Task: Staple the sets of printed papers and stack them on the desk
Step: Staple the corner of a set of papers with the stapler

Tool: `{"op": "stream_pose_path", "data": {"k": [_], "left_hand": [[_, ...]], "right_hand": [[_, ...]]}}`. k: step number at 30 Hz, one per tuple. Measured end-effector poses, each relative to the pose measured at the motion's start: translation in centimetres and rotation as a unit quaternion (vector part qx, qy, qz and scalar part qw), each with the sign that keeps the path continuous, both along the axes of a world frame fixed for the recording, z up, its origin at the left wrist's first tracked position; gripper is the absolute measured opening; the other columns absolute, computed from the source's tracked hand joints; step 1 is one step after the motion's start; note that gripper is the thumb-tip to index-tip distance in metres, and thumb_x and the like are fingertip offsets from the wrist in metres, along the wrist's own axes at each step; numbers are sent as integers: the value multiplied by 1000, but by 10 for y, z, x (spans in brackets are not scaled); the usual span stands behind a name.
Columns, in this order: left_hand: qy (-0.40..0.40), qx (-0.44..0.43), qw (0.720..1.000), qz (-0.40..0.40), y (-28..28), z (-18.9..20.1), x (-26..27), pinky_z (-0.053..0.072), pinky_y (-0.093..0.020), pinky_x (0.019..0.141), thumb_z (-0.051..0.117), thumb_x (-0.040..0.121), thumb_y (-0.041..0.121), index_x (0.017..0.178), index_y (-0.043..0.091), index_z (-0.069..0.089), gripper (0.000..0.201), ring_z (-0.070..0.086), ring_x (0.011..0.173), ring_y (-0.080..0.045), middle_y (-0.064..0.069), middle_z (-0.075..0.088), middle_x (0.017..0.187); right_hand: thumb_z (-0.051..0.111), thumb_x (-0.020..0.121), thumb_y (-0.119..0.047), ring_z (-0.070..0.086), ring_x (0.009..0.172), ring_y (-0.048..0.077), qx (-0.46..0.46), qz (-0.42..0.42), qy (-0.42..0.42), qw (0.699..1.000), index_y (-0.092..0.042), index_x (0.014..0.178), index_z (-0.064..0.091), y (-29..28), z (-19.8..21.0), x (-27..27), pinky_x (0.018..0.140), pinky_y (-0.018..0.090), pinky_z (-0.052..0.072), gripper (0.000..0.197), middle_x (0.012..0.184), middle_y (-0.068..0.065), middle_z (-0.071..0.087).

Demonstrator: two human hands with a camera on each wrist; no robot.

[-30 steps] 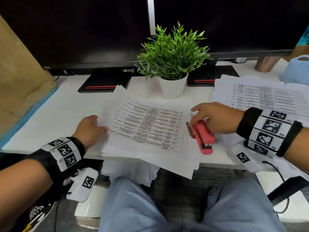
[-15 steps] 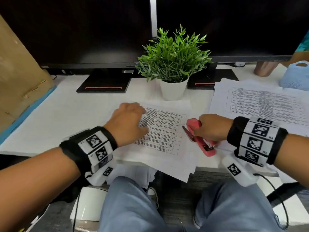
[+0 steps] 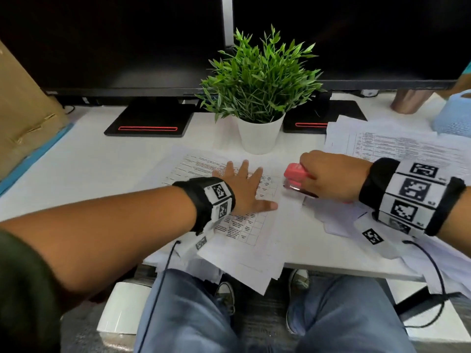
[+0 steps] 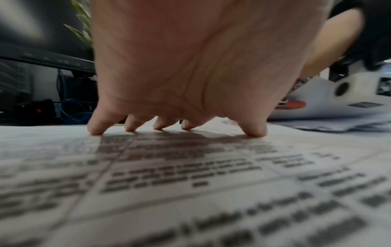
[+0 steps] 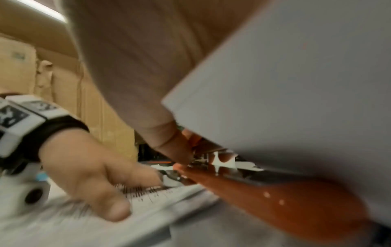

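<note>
A set of printed papers (image 3: 193, 164) lies fanned in the middle of the white desk (image 3: 84, 161), its near corner hanging over the front edge. My left hand (image 3: 244, 187) lies flat on the top sheet with fingers spread; in the left wrist view its fingertips (image 4: 95, 128) press the printed page (image 4: 190, 192). My right hand (image 3: 331, 177) grips a red stapler (image 3: 295, 175) at the right edge of that set. The right wrist view shows the stapler (image 5: 285, 198) low over the paper's edge (image 5: 169, 195), beside my left hand (image 5: 88, 177).
A potted green plant (image 3: 257, 98) stands just behind the papers. Two dark monitors (image 3: 114, 42) on black bases (image 3: 150, 121) fill the back. Another pile of printed sheets (image 3: 397, 149) lies at the right, with a blue basket (image 3: 453, 115) and a cardboard box (image 3: 23, 103).
My left hand slid from the papers' left edge onto the middle of the top sheet and spread flat. My right hand moved the stapler up to the papers' right edge.
</note>
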State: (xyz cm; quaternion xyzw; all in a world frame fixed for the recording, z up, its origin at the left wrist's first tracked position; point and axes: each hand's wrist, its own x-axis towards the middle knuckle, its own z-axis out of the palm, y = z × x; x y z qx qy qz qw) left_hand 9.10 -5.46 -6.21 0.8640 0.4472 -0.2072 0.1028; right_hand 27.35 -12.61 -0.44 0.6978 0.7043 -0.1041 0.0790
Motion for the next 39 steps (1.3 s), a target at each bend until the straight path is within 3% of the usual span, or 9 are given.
{"op": "stream_pose_path", "data": {"k": [5,10,15,17,19,22,27,34,39], "left_hand": [[36,-25,996,-76,0,15,-20,14,-62,116,38,84,77,153,35,-13,95,-8,149,-39,-1,-19,162],[59,-43,992,-106,-4,26,-32,14,-59,118,47,85,71,154,36,-9,96,-5,149,-36,1,-16,163],[5,-52,995,-86,-5,38,-33,23,-49,118,61,80,68,153,32,13,95,14,148,-30,2,6,163],[-7,-48,997,-58,-12,37,-26,15,-49,120,55,80,73,154,27,9,99,5,150,-30,0,1,163],[16,-46,998,-46,-19,32,-18,-1,-50,118,49,79,78,155,26,-7,107,-14,149,-32,-3,-15,163],[46,-43,997,-41,-16,21,-13,-11,-52,115,43,77,83,151,28,-23,113,-27,144,-34,-5,-31,158],[35,-59,998,-18,0,-2,-19,-12,-69,110,37,59,98,141,43,-33,122,-37,139,-37,6,-43,151],[20,-68,997,-16,5,-12,-21,-15,-70,108,35,53,101,139,46,-36,124,-41,137,-34,8,-46,149],[16,-68,997,-18,4,-11,-21,-16,-69,107,37,56,99,140,46,-34,122,-41,137,-35,8,-46,149]], "right_hand": [[46,96,-39,50,76,19,-35,60,-49,996,-21,91,36,-2,-13,-9,74,37,48,21,85,-4,41],[45,95,-37,51,81,21,-41,73,-58,995,-21,96,34,5,-11,-20,72,35,44,19,88,-2,44],[45,94,-49,52,80,20,-61,90,-62,992,-22,96,35,10,-13,-32,73,36,46,29,89,-1,48],[46,94,-53,53,79,20,-61,103,-67,990,-23,97,34,13,-17,-36,75,37,48,32,87,-2,49],[46,94,-54,53,79,19,-61,112,-72,989,-26,97,32,15,-20,-38,77,38,49,32,85,-3,47],[47,93,-55,54,80,19,-61,114,-64,989,-26,100,35,17,-21,-36,80,38,50,32,87,-2,50],[47,93,-54,55,83,20,-65,118,-54,989,-28,99,32,18,-23,-34,81,40,49,31,91,-1,50],[50,93,-52,55,79,18,-70,112,-29,991,-31,99,27,25,-27,-38,77,36,48,32,85,-3,51],[50,94,-50,51,72,13,-58,99,-7,993,-25,105,34,22,-31,-46,71,32,44,32,81,-6,49]]}}
